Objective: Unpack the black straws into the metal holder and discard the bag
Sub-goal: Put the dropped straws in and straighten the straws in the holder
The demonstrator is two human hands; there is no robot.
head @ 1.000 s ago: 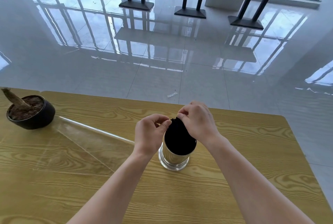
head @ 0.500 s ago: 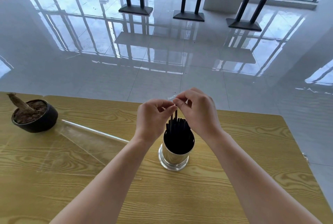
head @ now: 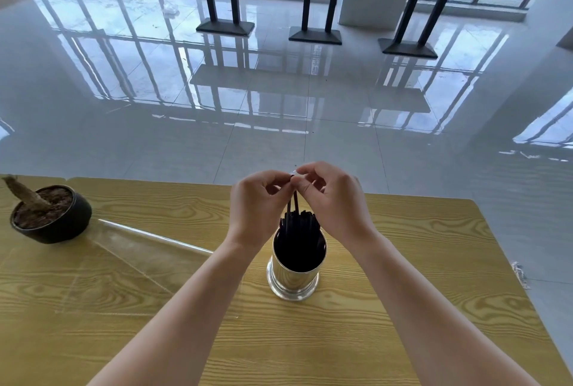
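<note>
A shiny metal holder (head: 293, 280) stands upright on the wooden table (head: 409, 298), packed with black straws (head: 300, 232). Two of the straws stick up higher than the rest. My left hand (head: 257, 205) and my right hand (head: 336, 199) meet just above the holder, fingertips pinched together on the tops of those two raised straws. A tiny pale scrap shows between the fingertips. The clear plastic bag (head: 133, 258) lies flat and empty on the table, left of the holder.
A black pot (head: 54, 224) with soil and a brown stump sits at the table's far left. The table's right edge has a chipped spot (head: 518, 274). Beyond the far edge lies a glossy tiled floor with dark table legs (head: 314, 35).
Both hands have risen from the holder's rim, drawing two straws upward out of the bundle. The camera has tilted slightly; holder and bag stay put.
</note>
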